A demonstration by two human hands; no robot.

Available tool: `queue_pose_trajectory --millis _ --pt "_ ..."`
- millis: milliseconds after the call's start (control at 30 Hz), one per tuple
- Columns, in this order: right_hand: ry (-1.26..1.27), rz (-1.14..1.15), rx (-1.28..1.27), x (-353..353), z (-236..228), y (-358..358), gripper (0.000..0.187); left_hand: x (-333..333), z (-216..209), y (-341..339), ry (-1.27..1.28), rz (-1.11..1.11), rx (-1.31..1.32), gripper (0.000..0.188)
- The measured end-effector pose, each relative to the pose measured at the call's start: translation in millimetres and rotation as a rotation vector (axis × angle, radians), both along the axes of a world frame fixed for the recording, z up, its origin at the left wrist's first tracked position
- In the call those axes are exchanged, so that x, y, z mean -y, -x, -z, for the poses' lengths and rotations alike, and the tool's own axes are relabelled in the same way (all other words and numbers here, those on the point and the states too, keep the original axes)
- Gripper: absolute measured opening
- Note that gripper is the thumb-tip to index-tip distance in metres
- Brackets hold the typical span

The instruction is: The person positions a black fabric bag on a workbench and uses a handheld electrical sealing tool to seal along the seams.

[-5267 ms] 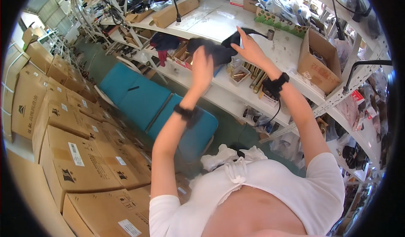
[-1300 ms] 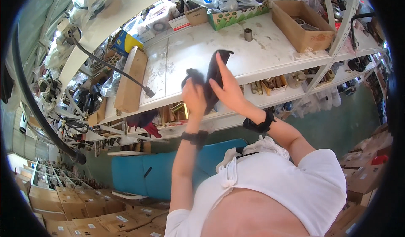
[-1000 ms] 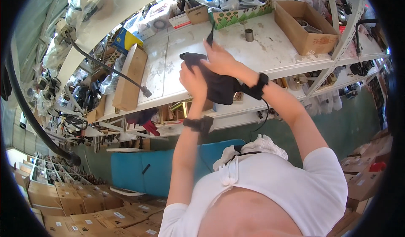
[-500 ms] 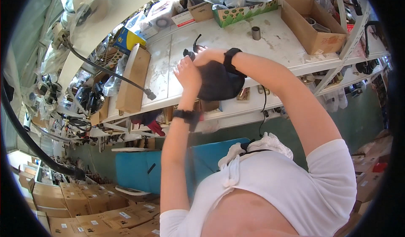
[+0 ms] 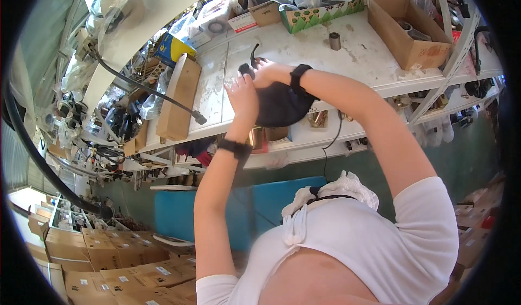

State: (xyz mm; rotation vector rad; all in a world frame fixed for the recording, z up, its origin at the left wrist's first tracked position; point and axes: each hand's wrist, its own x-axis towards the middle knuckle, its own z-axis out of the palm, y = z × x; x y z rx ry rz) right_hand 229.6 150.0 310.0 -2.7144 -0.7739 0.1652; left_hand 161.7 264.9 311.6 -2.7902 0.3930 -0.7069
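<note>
A dark, soft-looking black item (image 5: 282, 105), bag-like in shape, hangs over the front edge of the white shelf (image 5: 304, 47). My left hand (image 5: 242, 92) grips its upper left part, with fingers bent round it. Right beside it, my right hand (image 5: 268, 73) is closed on the top of the same item. A thin black curved piece (image 5: 253, 54) sticks up past my fingers, and a small dark lump (image 5: 246, 69) shows between the hands. What exactly the item is, I cannot make out. Each wrist wears a black band.
Farther back on the shelf stands a metal sleeve (image 5: 335, 41), with an open cardboard box (image 5: 410, 39) to its right. A long cardboard box (image 5: 179, 98) lies to the left. A black cable (image 5: 146, 90) hangs in front of it. Stacked cartons (image 5: 125, 275) fill the lower left.
The view has shifted slightly, so the shelf appears a little farther right. Both hands keep hold of the black item; my left elbow has moved outward to the left.
</note>
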Motion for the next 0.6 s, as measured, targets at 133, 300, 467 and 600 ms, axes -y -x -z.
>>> queue_pose_trajectory --millis 133,300,467,600 --pt "0.027 -0.022 0.052 -5.6 0.5 14.9 0.062 -5.6 3.9 12.4 -0.026 0.016 0.037 0.025" --pt "0.033 -0.074 0.205 -13.0 15.4 -7.6 0.054 -3.7 -20.5 1.2 -0.132 -0.070 -0.207 0.039" --pt "0.027 0.281 0.249 -42.1 31.5 -39.1 0.049 -21.5 -12.2 -52.8 0.015 -0.078 -0.319 0.040" --pt "0.123 0.458 0.142 -46.9 27.3 -49.2 0.065 -19.9 -8.7 -65.8 0.012 -0.096 -0.359 0.041"
